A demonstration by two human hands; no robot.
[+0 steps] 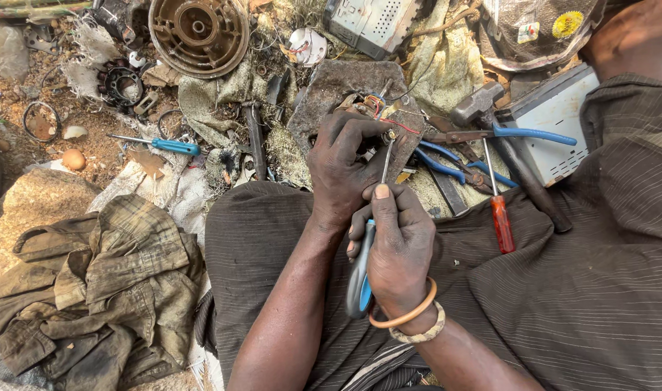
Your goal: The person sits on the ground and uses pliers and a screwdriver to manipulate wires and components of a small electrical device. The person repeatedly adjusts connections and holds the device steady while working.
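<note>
Pinching a small wired electrical part [374,116] in your left hand [342,174], you keep those fingers clamped around it, just above your lap. Your right hand [400,246] has its fingers closed on a blue-handled screwdriver [371,224], whose tip meets the part at your left fingertips. That part looks light and rigid, but its thin wires seem fragile, so grip the body, not the leads. Beyond your fingers you have three screwdrivers counting the held one, two blue-handled pliers [483,148] and one hammer [483,105]
</note>
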